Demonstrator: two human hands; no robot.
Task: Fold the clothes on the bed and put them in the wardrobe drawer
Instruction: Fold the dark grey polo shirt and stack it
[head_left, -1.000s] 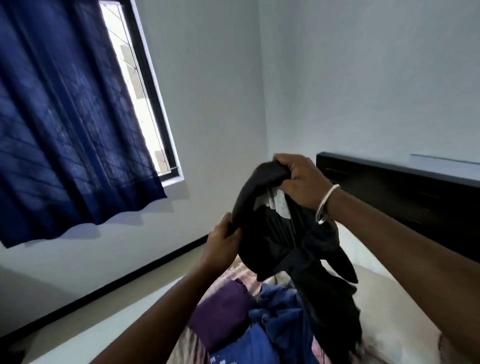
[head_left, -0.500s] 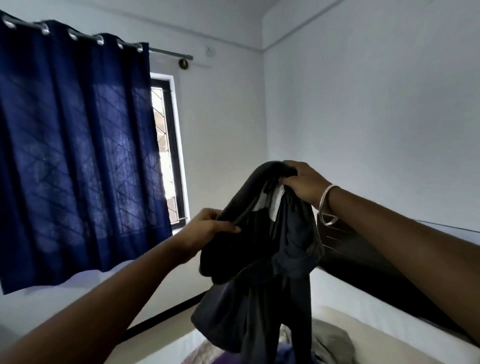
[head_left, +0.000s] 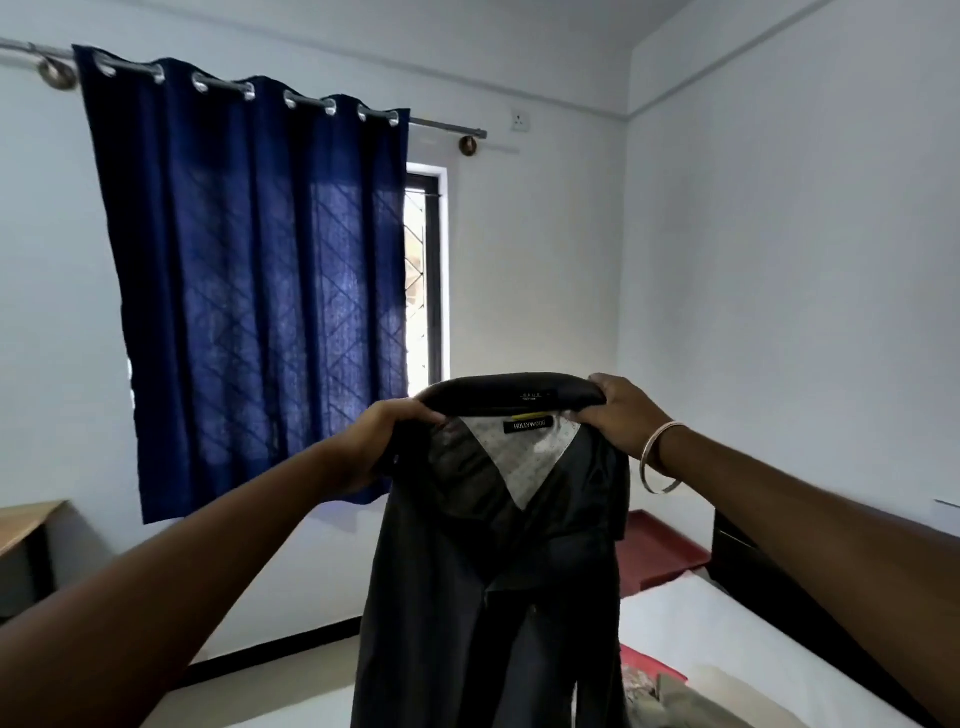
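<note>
Low white-sheeted bed (head_left: 691, 618) in the lower right corner of the room, running along the right wall, with a dark wooden headboard (head_left: 769, 587) along its right side. On the sheet near the bottom edge: a crumpled olive-grey cloth (head_left: 685, 701), and just beside it, to the left, a bit of red-and-patterned fabric (head_left: 644, 673), partly hidden behind the hanging dark garment. Beyond the far end of the bed, a flat dark-red slab-like surface (head_left: 657, 551) sits low by the corner; can't tell what it is. Pale tiled floor (head_left: 291, 686) to the left of the bed, black skirting along the wall. Light wooden table (head_left: 26, 522) at the far left edge, only its corner visible.
</note>
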